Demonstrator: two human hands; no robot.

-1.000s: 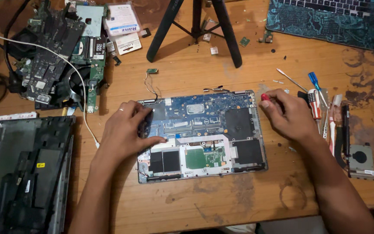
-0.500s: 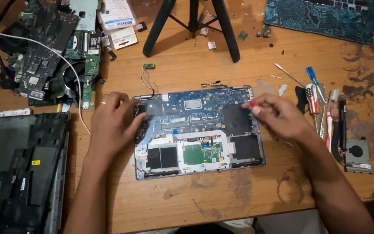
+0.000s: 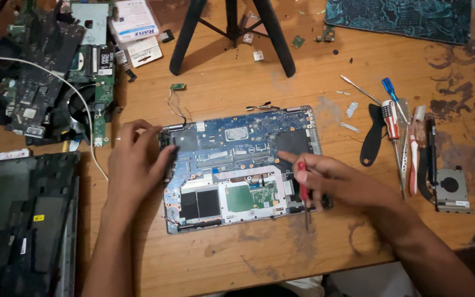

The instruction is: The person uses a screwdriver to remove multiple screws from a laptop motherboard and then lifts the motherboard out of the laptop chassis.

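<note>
An opened laptop base [image 3: 237,159] with a blue circuit board lies in the middle of the wooden table. My left hand [image 3: 136,165] rests on its left edge, fingers curled over the rim. My right hand [image 3: 339,184] is over the base's right front corner and grips a screwdriver with a red and black handle [image 3: 303,190], its tip pointing down toward the table's near edge. The index finger of that hand stretches toward the board.
Stacked circuit boards and a fan [image 3: 50,77] sit at the back left, a dark laptop cover [image 3: 23,220] at the front left. Black tripod legs [image 3: 232,33] stand behind the base. Screwdrivers, pliers and a small fan [image 3: 452,187] lie to the right.
My right hand has moved from the base's right rear corner down to its right front corner, with the screwdriver still in it. My left hand stays on the left edge.
</note>
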